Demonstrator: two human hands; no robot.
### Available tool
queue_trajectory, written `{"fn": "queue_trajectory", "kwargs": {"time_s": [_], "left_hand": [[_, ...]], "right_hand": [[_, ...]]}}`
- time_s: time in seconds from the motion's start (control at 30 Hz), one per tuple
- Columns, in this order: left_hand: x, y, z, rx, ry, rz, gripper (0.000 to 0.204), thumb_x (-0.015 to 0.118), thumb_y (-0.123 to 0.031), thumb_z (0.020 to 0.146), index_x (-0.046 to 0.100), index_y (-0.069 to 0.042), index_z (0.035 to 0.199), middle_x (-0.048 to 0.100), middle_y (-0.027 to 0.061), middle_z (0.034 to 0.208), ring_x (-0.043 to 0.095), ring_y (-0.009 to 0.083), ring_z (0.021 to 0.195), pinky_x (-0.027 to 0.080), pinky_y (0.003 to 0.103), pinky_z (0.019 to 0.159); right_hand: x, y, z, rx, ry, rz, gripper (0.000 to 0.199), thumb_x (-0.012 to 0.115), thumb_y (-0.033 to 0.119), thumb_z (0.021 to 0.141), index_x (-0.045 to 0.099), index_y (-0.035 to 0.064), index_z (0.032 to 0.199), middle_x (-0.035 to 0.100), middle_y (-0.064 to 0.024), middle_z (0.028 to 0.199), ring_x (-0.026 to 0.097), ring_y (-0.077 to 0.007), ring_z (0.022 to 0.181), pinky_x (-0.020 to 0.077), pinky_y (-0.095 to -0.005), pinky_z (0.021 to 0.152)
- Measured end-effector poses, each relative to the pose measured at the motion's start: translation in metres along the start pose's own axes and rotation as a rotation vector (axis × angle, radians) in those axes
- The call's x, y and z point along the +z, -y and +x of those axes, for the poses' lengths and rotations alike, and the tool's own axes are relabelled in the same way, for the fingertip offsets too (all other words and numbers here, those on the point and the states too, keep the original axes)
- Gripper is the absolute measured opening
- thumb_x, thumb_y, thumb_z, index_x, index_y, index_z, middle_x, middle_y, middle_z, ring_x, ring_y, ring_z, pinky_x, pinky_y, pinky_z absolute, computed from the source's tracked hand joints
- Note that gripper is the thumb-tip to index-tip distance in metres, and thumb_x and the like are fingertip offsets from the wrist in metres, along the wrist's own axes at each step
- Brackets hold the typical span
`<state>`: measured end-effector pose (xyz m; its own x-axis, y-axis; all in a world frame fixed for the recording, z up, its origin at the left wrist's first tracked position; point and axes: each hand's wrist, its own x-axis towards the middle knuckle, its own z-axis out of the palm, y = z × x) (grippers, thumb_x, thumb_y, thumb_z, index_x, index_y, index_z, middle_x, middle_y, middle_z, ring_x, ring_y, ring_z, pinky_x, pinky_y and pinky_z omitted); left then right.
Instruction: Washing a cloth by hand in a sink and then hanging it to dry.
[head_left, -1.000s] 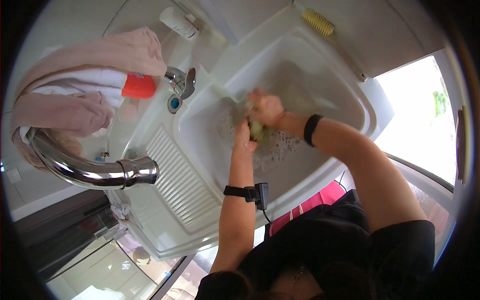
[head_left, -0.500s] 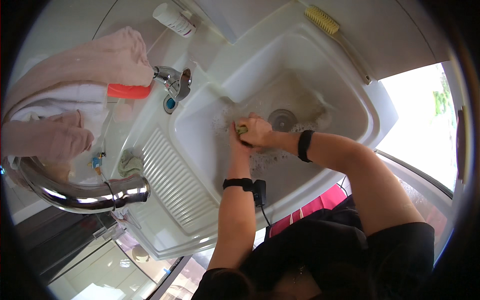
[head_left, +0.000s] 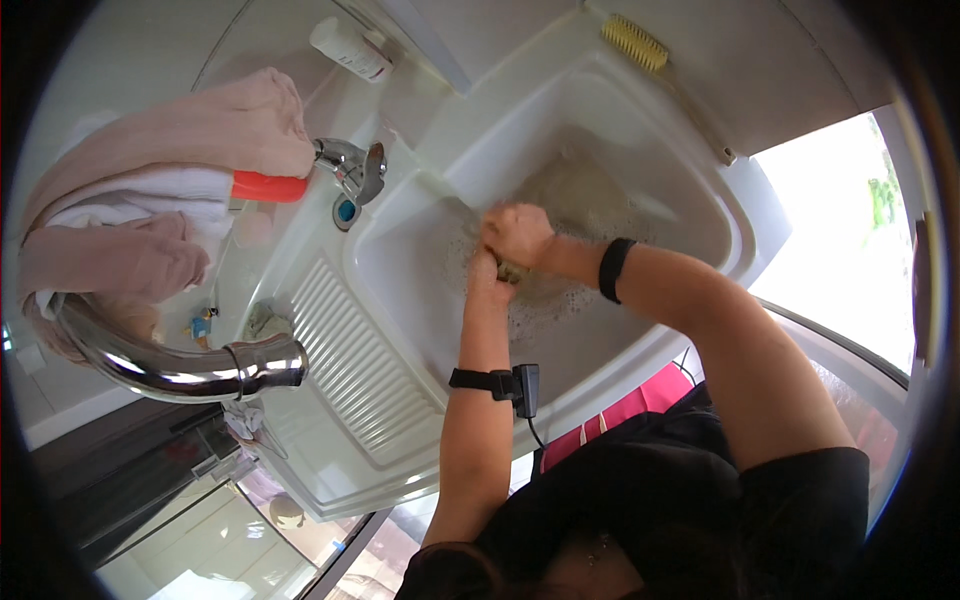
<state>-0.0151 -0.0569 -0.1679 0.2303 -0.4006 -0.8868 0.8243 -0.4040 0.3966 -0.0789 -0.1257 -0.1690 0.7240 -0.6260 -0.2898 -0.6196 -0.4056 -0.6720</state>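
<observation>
Greenish, crumpled cloth point(head_left: 512, 271) beneath right hand point(head_left: 518, 235)

White sink point(head_left: 425, 300) with ribbed washboard point(head_left: 355, 370) at left. Cloudy, sudsy water point(head_left: 580, 190) stands in the basin. Yellow-bristled brush point(head_left: 648, 55) lies along the far-right edge; greenish cloth point(head_left: 265, 322) sits beside the washboard.

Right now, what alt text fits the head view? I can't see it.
The left hand and right hand, close together, hold a small yellow-green item, apparently cloth, in a white laundry sink with sudsy water. A ribbed washboard lies to the left, near a curved chrome pipe; a yellow brush rests along the far right edge.
</observation>
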Motion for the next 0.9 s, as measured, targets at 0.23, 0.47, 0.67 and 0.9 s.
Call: {"fn": "queue_trajectory", "kwargs": {"time_s": [0.23,0.47,0.67,0.9], "left_hand": [[-0.058,0.0,0.026,-0.126,-0.557,0.331,0.05,0.048,-0.043,0.08,0.04,-0.012,0.119,0.04,0.0099,0.122,0.038,0.0288,0.108,0.036,0.046,0.08],[-0.068,0.003,0.031,-0.261,0.133,-0.291,0.049,0.046,-0.043,0.082,0.037,-0.012,0.12,0.036,0.011,0.123,0.034,0.03,0.113,0.031,0.049,0.087],[-0.085,-0.014,0.031,0.158,0.639,-0.325,0.05,0.05,-0.041,0.08,0.04,-0.01,0.117,0.038,0.0117,0.121,0.037,0.0298,0.11,0.033,0.047,0.085],[-0.053,-0.014,0.01,0.252,0.269,-0.159,0.05,0.054,-0.039,0.077,0.044,-0.008,0.114,0.041,0.0126,0.118,0.041,0.0296,0.106,0.036,0.045,0.083]], "right_hand": [[0.003,-0.055,0.024,0.518,-0.217,-0.245,0.04,0.053,0.028,0.076,0.048,0.0089,0.111,0.036,-0.024,0.118,0.045,-0.0363,0.103,0.0427,-0.042,0.081],[0.065,0.016,0.005,0.285,0.198,0.221,0.041,0.048,0.021,0.073,0.049,0.0144,0.113,0.043,-0.0209,0.114,0.048,-0.0321,0.101,0.0401,-0.0393,0.085],[0.03,0.076,-0.024,-0.221,-0.269,0.265,0.03,0.058,0.025,0.066,0.055,0.0075,0.091,0.052,-0.0194,0.092,0.054,-0.0348,0.082,0.0454,-0.0404,0.068],[0.01,0.05,-0.007,-0.413,-0.154,0.123,0.026,0.055,0.027,0.071,0.056,0.0075,0.087,0.054,-0.0118,0.091,0.054,-0.031,0.086,0.0458,-0.0403,0.069]]}}
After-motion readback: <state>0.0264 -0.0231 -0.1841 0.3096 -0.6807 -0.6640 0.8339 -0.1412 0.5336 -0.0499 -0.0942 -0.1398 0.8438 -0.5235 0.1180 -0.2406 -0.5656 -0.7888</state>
